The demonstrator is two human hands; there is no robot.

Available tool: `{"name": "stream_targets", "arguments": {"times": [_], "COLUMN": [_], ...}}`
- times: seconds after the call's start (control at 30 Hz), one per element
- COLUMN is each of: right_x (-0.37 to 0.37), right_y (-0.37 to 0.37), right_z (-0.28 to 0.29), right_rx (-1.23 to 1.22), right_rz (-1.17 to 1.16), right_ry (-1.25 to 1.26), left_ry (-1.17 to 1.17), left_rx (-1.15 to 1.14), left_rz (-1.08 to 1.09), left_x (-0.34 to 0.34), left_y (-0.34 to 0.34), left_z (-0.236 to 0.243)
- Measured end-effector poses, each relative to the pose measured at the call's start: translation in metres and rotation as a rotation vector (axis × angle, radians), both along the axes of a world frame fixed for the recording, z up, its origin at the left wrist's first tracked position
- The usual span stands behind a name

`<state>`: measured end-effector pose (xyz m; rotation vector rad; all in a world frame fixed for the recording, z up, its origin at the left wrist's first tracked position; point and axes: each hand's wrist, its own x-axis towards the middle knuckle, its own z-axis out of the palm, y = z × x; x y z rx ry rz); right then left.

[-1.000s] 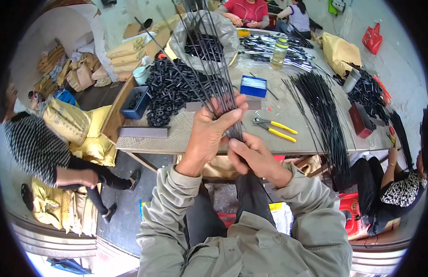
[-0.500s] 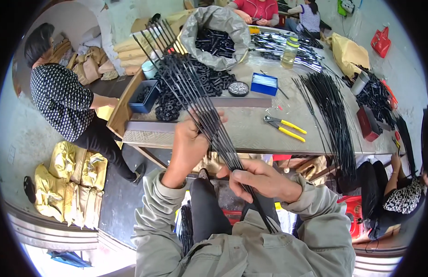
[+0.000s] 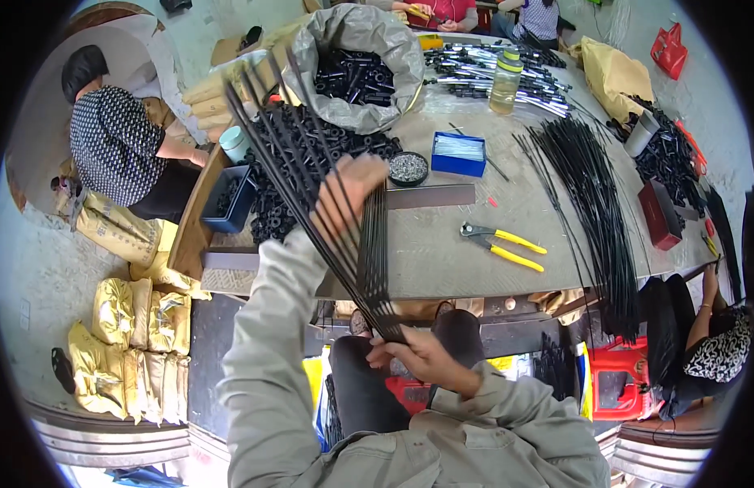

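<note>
My right hand (image 3: 413,358), low over my lap, is closed round the lower ends of a bundle of thin black rods (image 3: 299,203), which fan upward and to the left in two groups. My left hand (image 3: 348,187) is raised behind the rods over the pile of black plastic fittings (image 3: 275,211), left of a round dish of small silver pieces (image 3: 408,167); its fingers are curled and smeared by motion, so I cannot tell what they hold. Yellow-handled pliers (image 3: 503,246) lie on the table (image 3: 434,272) to the right of the rods.
A sack of fittings (image 3: 299,65), blue boxes (image 3: 458,154) (image 3: 220,211), a bottle (image 3: 505,85) and black rod bundles (image 3: 580,220) are on the table. A co-worker (image 3: 116,146) is at left, another (image 3: 714,350) sits at right, others are at the far side.
My left hand has moved up and forward over the fittings. My right hand has moved down with the rods, which now split into two groups. The co-worker at left has turned and moved back.
</note>
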<state>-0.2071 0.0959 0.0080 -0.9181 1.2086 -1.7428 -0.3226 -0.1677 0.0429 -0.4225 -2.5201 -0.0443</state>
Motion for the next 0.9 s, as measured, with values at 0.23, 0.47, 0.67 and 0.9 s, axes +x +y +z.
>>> {"name": "stream_targets", "arguments": {"times": [0.23, 0.47, 0.67, 0.9], "right_x": [0.001, -0.036, -0.068, -0.187], "right_y": [-0.034, -0.040, -0.011, 0.001], "right_z": [-0.138, -0.151, -0.056, 0.082], "right_rx": [-0.043, 0.531, 0.506, 0.430], "right_rz": [-0.079, 0.158, 0.112, -0.495], "right_ry": [-0.060, 0.407, 1.166, 1.257], "left_ry": [-0.191, -0.583, -0.409, -0.433], "left_rx": [-0.205, 0.078, 0.161, -0.013], "left_rz": [-0.032, -0.185, -0.236, -0.218], "left_x": [0.073, 0.125, 0.102, 0.105], "left_y": [-0.031, 0.033, 0.041, 0.034], "left_z": [0.008, -0.022, -0.032, -0.028]}}
